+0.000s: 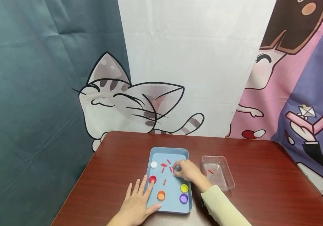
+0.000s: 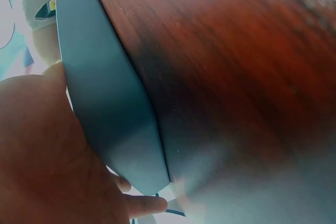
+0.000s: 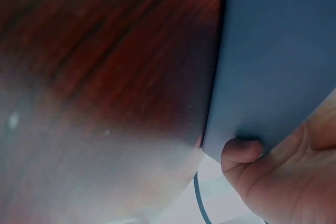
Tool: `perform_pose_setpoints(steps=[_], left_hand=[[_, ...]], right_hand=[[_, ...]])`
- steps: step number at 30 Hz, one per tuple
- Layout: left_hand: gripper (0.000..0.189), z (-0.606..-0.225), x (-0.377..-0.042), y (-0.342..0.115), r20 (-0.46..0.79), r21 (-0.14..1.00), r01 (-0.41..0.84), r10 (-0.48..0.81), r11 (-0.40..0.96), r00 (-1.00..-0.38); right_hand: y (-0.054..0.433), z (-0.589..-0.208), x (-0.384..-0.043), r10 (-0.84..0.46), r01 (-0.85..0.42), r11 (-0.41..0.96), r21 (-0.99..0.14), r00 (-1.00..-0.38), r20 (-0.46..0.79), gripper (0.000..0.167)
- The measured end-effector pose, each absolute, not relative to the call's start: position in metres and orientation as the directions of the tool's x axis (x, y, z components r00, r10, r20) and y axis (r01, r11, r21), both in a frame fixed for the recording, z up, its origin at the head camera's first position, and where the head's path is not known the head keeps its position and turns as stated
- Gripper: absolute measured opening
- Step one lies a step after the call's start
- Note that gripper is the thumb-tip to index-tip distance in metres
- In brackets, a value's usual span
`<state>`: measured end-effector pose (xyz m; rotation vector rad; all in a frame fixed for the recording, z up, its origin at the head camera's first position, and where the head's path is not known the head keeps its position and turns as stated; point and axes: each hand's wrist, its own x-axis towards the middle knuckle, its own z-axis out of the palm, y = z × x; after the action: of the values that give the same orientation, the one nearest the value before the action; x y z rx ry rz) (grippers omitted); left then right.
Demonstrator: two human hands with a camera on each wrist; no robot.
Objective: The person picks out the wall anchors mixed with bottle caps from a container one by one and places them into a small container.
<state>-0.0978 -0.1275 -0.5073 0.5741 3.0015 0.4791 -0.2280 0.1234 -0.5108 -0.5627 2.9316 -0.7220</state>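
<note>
A blue tray [image 1: 170,205] lies on the table with several small red sticks [image 1: 164,182] scattered in it. My left hand [image 1: 135,202] rests over the tray's left rim, fingers spread, the index fingertip at a red round cap [image 1: 152,179]. In the left wrist view, the palm [image 2: 47,150] lies along the tray's outer wall [image 2: 105,87]. Reaching in from the right, my right hand [image 1: 188,171] pinches a red stick [image 1: 173,170] between thumb and index fingertips. The right wrist view shows its curled finger [image 3: 241,153] beside the tray wall [image 3: 273,51]; the stick is hidden there.
Also in the tray are a white cap [image 1: 154,164], an orange cap [image 1: 161,195], a yellow cap [image 1: 184,188] and a purple cap [image 1: 183,198]. A clear plastic box [image 1: 221,179] with red sticks inside stands right of the tray on the brown table [image 1: 107,172].
</note>
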Motion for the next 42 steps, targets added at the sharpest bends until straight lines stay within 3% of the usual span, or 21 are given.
perform_pose_setpoints(steps=[31, 42], left_hand=[[0.089, -0.509, -0.100, -0.126, -0.022, 0.308, 0.346, 0.370, 0.886, -0.929], [0.089, -0.508, -0.100, -0.125, -0.035, 0.309, 0.335, 0.362, 0.890, -0.931]], right_hand=[[0.127, -0.500, -0.220, -0.340, -0.330, 0.827, -0.455, -0.938, 0.061, 0.012], [0.136, -0.489, -0.216, -0.310, -0.341, 0.802, -0.490, -0.940, 0.146, 0.011]])
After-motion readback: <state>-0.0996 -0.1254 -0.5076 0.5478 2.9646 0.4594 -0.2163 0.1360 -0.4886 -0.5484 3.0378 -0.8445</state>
